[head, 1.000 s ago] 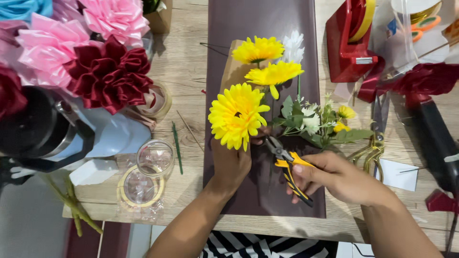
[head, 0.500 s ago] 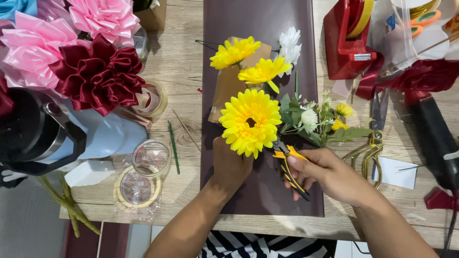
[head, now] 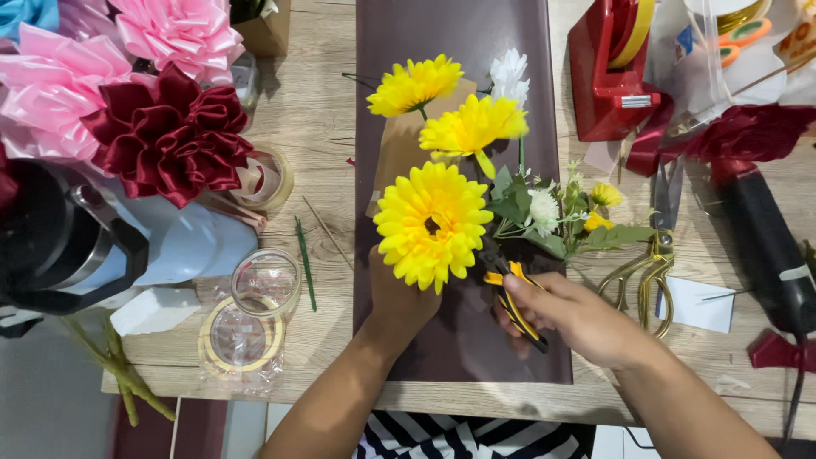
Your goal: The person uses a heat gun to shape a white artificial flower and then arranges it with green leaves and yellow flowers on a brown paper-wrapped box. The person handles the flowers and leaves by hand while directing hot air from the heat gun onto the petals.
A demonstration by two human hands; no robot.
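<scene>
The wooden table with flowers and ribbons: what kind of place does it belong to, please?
Probably a craft or florist's work table, at home or in a small shop. The left hand holds a large yellow flower, the right hand grips yellow-handled pliers, and ribbon bows and a red tape dispenser sit nearby.

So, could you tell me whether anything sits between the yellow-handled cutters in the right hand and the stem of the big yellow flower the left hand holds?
Nothing visible does. The yellow-handled cutters in the right hand already reach under the big yellow artificial flower held up by the left hand. The bloom itself hides the stem and the cutter tips.
</scene>
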